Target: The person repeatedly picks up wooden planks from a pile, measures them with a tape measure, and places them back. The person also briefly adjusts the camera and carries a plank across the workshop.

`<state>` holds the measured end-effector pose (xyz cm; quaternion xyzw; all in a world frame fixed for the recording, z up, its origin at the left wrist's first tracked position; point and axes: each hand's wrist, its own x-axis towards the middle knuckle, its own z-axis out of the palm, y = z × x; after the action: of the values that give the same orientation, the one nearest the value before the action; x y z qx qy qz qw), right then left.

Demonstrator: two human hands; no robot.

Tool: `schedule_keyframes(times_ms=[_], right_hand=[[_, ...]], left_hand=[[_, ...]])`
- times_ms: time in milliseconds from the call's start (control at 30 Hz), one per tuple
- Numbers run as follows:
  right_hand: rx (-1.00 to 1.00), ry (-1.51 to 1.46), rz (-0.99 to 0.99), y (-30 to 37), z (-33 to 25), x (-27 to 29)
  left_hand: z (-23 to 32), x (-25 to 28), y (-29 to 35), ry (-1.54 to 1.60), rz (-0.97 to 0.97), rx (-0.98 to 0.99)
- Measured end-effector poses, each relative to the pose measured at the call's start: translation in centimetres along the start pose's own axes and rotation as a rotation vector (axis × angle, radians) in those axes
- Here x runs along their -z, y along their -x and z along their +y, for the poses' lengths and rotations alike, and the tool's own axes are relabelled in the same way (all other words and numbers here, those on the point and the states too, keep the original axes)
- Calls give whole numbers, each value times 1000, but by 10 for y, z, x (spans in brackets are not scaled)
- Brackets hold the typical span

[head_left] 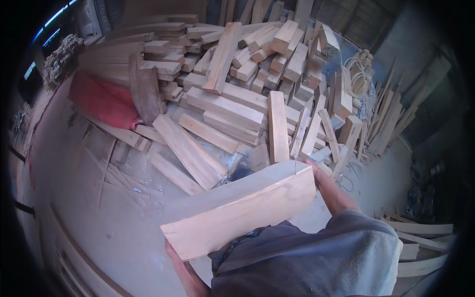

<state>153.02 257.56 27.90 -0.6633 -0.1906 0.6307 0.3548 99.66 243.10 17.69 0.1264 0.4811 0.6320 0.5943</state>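
Far left, a red sack (101, 99) lies against the pile of planks (222, 94); sawdust covers the floor (99, 218). Near centre, the thick wooden beam (242, 210) is carried chest-high, tilted up to the right. The left hand (175, 257) grips under its near left end; the right hand (312, 166) wraps the far right end, fingers closed on the edge. Judged heavy, stiff and rough-sawn, not slippery; splinters likely. Best held at both ends from beneath. Far right, thin strips (391, 119) lean on a wall.
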Motion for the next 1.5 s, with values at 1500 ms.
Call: schedule_keyframes(times_ms=[1500], right_hand=[[69, 88, 146, 73, 60, -6]], left_hand=[[22, 67, 36, 29, 3, -22]])
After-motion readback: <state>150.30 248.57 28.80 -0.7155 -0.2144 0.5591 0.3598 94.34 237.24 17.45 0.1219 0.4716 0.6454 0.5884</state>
